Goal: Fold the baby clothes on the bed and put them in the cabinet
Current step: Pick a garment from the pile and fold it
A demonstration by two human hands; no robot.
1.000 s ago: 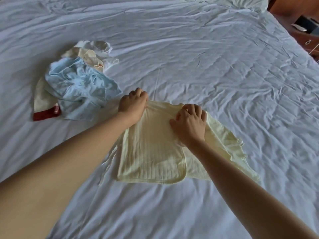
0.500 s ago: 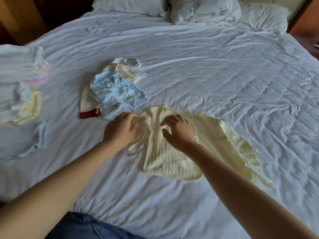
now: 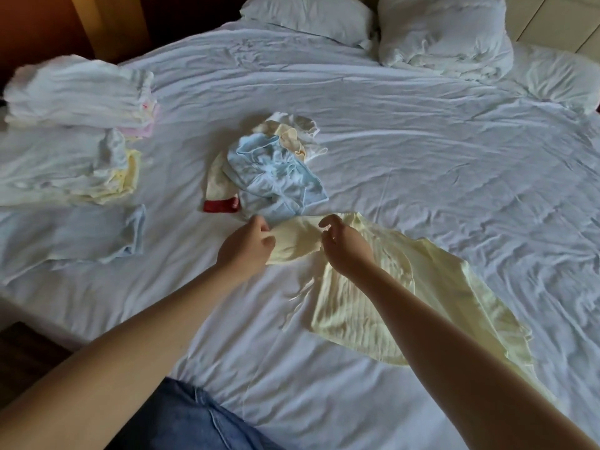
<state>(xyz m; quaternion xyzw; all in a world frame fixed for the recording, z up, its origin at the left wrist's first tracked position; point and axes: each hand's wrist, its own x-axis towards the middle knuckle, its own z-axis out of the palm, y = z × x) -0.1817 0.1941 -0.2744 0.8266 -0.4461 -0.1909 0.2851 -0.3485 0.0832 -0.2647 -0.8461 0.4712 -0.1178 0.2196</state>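
My left forearm (image 3: 146, 336) and right forearm (image 3: 438, 336) are bare; I wear blue denim jeans (image 3: 191, 420), a stitched seam showing, at the near edge of the bed (image 3: 422, 157).

A single wide-angle head-worn view looks forward and down from the near edge of the white-sheeted bed (image 3: 422, 157), close above the left hand (image 3: 245, 246) and right hand (image 3: 347, 251), reaching the rumpled white pillows (image 3: 444, 30) far beyond them and a blue denim knee (image 3: 181, 423) nearer than them.
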